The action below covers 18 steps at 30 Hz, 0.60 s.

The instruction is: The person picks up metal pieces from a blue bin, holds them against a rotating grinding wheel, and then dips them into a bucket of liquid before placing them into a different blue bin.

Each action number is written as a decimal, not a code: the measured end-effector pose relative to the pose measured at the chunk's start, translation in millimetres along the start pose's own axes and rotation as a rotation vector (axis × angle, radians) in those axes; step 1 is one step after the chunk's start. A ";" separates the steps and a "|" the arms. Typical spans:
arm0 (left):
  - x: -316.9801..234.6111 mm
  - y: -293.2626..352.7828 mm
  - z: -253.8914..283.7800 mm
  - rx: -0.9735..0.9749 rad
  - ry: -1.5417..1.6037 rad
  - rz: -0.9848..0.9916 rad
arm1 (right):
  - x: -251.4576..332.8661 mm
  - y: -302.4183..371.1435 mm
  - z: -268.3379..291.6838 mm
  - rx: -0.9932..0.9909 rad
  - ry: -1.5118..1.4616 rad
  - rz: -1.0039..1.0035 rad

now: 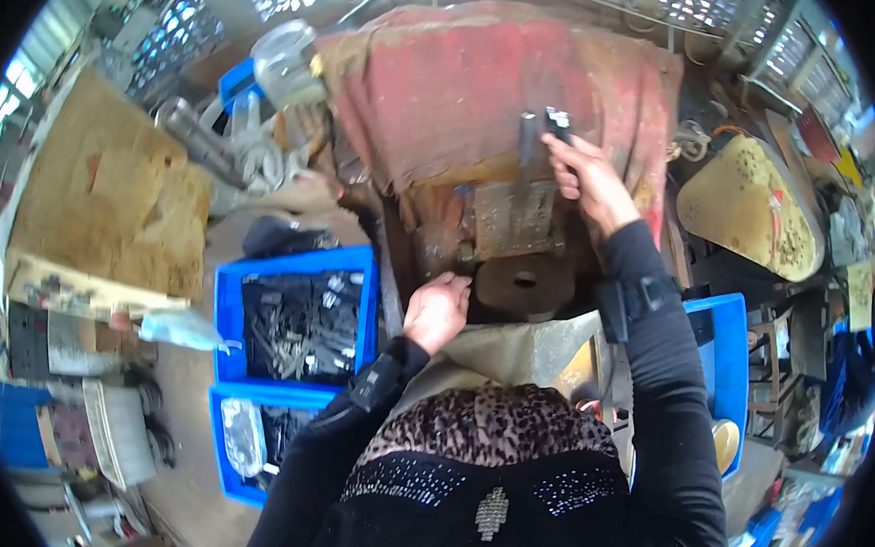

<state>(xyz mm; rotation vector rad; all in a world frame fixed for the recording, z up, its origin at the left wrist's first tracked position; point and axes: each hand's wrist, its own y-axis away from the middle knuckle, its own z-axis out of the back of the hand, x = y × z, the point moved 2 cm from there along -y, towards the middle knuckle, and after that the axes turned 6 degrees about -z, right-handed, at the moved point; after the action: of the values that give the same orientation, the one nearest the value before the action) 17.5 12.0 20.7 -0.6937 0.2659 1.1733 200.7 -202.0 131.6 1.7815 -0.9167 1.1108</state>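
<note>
My right hand (595, 183) is raised on the right, thumb and fingers closed on a small black part with a shiny end (559, 125). Just left of it stands a blurred dark upright rod (527, 139), in front of a red cloth cover (439, 83). Lower down, my left hand (437, 312) is at the left side of a rusty machine bed, fingers curled together. Whatever those fingers hold, if anything, is hidden. Between and below the hands lies a round brown disc (497, 289) with a dark hole, in front of a pale square block (514, 218).
At my left are a blue bin (223, 311) of small dark metal parts and a second blue bin (222, 451) with a clear container. Another blue bin (729, 342) stands right. A cardboard-topped surface (112, 193) lies far left, a stained yellowish panel (752, 208) far right.
</note>
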 end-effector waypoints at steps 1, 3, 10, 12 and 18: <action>0.6 1.0 -0.6 -0.001 0.018 -0.042 | -9.9 10.5 4.4 -0.002 -0.019 -0.006; 3.2 2.0 0.1 -0.028 0.015 -0.118 | -33.2 27.8 10.6 -0.006 -0.023 -0.036; 3.2 21.8 29.4 -0.262 0.258 -0.088 | -118.3 64.9 39.7 -0.275 0.240 -0.103; 12.6 34.4 45.1 -0.322 0.230 -0.075 | -134.2 67.6 49.4 -0.316 0.282 -0.115; 127.0 104.6 101.4 -0.463 -0.036 0.290 | -160.8 73.5 68.0 -0.328 0.404 -0.157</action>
<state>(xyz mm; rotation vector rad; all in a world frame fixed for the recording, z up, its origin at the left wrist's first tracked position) -44.7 192.9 -7.0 -1.0616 0.0612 1.5454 102.7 -268.2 -16.4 1.2782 -0.6568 1.0942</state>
